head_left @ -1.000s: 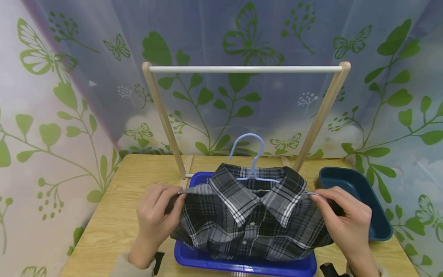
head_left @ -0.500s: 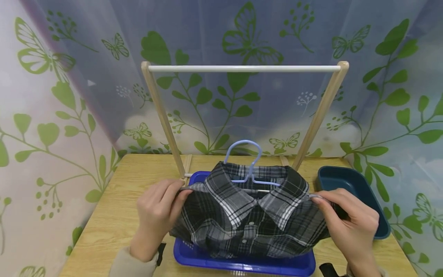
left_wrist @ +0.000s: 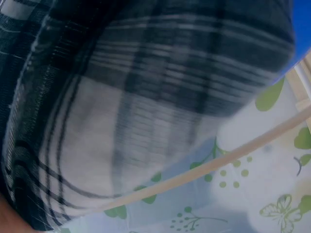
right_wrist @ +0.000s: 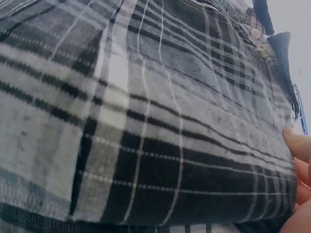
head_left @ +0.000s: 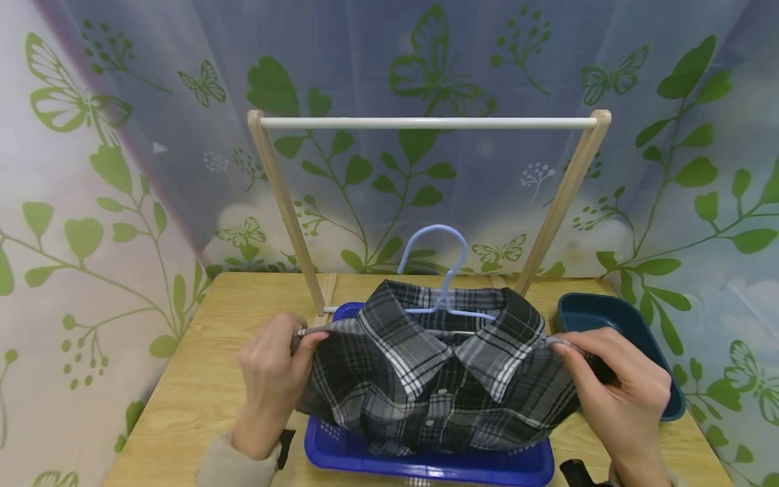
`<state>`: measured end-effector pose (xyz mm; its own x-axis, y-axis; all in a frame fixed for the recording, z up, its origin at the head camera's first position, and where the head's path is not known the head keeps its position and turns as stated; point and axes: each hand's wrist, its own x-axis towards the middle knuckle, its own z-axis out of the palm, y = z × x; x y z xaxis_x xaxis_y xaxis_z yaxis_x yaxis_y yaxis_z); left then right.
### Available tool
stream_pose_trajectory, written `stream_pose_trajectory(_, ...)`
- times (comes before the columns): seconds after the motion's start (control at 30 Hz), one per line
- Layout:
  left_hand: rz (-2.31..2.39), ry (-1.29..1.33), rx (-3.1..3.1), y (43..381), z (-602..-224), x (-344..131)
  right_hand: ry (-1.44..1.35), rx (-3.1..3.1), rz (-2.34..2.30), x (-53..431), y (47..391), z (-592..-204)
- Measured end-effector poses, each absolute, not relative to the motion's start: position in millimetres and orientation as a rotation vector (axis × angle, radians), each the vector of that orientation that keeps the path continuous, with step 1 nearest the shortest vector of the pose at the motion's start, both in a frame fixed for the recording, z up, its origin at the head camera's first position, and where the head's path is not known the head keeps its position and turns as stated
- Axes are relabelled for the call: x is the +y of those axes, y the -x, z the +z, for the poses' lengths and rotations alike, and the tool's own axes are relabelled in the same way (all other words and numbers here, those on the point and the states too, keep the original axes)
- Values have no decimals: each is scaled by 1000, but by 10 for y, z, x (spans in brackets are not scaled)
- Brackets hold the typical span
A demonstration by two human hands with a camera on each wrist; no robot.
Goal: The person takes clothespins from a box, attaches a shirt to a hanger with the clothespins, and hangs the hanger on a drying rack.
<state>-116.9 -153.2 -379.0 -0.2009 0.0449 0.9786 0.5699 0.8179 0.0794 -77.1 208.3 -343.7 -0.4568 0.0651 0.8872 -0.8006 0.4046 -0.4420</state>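
A black, grey and white plaid shirt (head_left: 441, 385) with its collar up and front buttoned is held spread over a blue basket (head_left: 426, 467). Inside its neck sits a light blue clothes hanger (head_left: 447, 297), whose hook stands up above the collar. My left hand (head_left: 274, 372) pinches the shoulder of the shirt on the left between thumb and fingers. The other shoulder is pinched by my right hand (head_left: 621, 379). Plaid cloth fills most of both wrist views, with fingertips (right_wrist: 296, 143) at the cloth's edge in the right one. The hanger's arms are hidden inside the shirt.
Behind the shirt stands a rack with wooden legs (head_left: 562, 203) and a white top bar (head_left: 426, 123). A dark teal tub (head_left: 639, 325) sits at the right on the wooden table (head_left: 201, 352). A patterned curtain (head_left: 365, 54) surrounds the back and sides.
The hanger's hook dipped back, then tipped up higher. My left hand has shifted slightly left along the shoulder, and my right hand slightly right, both still pinching the shirt.
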Motion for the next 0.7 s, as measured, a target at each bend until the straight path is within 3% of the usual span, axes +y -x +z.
stream_pose_trajectory(0.7, -684, 650, -1514, 1125, -3664, -1478, -590, -1627, 1137, 2003, 831, -3467)
